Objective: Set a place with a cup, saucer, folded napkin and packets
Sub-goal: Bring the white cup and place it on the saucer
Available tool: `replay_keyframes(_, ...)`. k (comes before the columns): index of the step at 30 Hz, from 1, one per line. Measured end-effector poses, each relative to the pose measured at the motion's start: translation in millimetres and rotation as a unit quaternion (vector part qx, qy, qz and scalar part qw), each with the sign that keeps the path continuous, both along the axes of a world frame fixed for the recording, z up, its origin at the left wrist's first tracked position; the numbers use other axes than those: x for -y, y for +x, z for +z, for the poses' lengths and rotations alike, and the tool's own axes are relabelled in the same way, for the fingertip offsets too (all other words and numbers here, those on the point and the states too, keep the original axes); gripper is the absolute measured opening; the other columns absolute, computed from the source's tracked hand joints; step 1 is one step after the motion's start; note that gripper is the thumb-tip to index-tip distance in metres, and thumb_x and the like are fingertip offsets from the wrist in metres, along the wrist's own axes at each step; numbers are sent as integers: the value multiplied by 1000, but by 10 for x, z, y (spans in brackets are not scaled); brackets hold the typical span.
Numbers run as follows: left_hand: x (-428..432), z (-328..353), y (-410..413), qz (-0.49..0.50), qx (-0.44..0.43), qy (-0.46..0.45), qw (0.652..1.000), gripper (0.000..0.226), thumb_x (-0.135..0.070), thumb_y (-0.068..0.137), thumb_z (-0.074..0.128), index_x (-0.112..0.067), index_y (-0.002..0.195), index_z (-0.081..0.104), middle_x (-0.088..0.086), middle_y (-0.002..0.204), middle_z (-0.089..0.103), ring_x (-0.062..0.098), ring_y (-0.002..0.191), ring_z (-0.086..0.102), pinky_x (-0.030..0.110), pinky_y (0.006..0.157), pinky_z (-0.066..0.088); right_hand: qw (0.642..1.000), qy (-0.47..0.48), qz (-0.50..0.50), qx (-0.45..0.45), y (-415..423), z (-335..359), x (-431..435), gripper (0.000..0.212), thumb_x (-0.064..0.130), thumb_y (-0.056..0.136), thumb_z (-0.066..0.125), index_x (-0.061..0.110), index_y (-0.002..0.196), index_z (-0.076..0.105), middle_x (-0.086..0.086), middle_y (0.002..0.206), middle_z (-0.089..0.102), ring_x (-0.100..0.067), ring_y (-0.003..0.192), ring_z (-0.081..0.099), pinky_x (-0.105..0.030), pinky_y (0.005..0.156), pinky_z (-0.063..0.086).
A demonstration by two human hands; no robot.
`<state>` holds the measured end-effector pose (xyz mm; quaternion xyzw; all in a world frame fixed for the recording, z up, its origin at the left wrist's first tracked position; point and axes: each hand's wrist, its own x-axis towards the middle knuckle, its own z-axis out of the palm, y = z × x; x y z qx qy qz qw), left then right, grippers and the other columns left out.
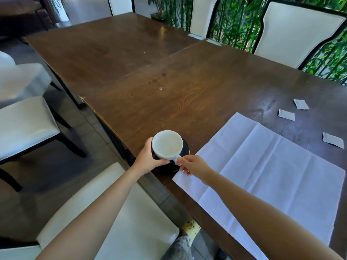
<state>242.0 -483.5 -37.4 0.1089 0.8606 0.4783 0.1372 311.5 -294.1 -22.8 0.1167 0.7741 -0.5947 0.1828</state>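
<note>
A white cup (167,144) stands on a black saucer (185,149) near the table's near edge. My left hand (148,158) wraps round the cup's left side. My right hand (193,164) pinches the cup's handle at its lower right. A white napkin (272,177) lies unfolded and flat on the table to the right of the saucer. Three small grey packets lie beyond it: one (301,104) farthest, one (286,115) just left of it, one (333,140) near the right edge.
The dark wooden table (169,87) stretches far and left. White-cushioned chairs stand at the left (22,124), below my arms (112,212) and across the table (293,34). Green bamboo plants (234,21) line the far side.
</note>
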Motion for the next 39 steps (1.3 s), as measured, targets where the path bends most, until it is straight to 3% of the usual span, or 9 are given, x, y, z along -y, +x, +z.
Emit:
replay_keyframes(11, 7, 53, 67, -3, -1, -10, 1000, 97, -26, 63, 85, -22, 139, 23, -1, 137, 40, 7, 116, 37, 29, 92, 39, 1000, 0, -9, -5, 57, -17, 17, 25, 42, 92, 50, 26, 82, 67, 3, 73, 64, -11, 66, 58, -10, 60, 47)
replay_keyframes(21, 31, 108, 46, -21, 21, -15, 999, 96, -28, 62, 85, -26, 137, 26, -8, 130, 41, 10, 119, 42, 28, 91, 39, 1000, 1, -15, -4, 87, -16, 42, 24, 42, 92, 50, 24, 86, 66, 4, 73, 64, -11, 65, 57, -11, 59, 46)
replay_keyframes(25, 84, 99, 11, -24, 38, -41, 998, 113, -32, 61, 85, -24, 146, 11, -1, 148, 32, 21, 134, 34, 32, 100, 34, 1000, 17, -6, -11, 101, -12, 61, 19, 42, 92, 50, 25, 91, 58, 5, 77, 65, -10, 66, 59, -12, 60, 48)
replay_keyframes(28, 174, 167, -1, -18, 73, 2, 997, 120, -28, 61, 86, -28, 148, 4, 4, 156, 19, 19, 139, 29, 38, 110, 32, 999, 30, -14, -9, 108, 20, 39, 20, 40, 92, 51, 23, 102, 55, 6, 81, 65, -10, 68, 59, -13, 60, 49)
replay_keyframes(31, 227, 327, 11, -12, 54, 34, 998, 107, -30, 68, 81, -29, 147, 9, 4, 157, 17, 18, 142, 23, 39, 113, 29, 998, 49, -29, -9, 129, 82, -40, 19, 38, 92, 51, 24, 105, 53, 5, 84, 64, -12, 70, 60, -17, 63, 52)
replay_keyframes(35, 164, 636, 92, 33, -75, 47, 996, 71, -31, 85, 64, -24, 144, 26, -3, 151, 32, 10, 136, 32, 25, 107, 30, 995, 71, -67, -6, 206, 167, -217, 24, 35, 92, 52, 19, 109, 56, -2, 89, 64, -13, 72, 60, -24, 68, 53)
replay_keyframes(39, -138, 839, 400, 21, -193, 29, 981, 48, -23, 89, 57, -21, 136, 42, -4, 140, 46, 5, 123, 41, 22, 103, 31, 976, 207, -59, -25, 479, 152, -496, 30, 32, 92, 52, 13, 116, 54, -6, 97, 60, -20, 83, 58, -27, 72, 47)
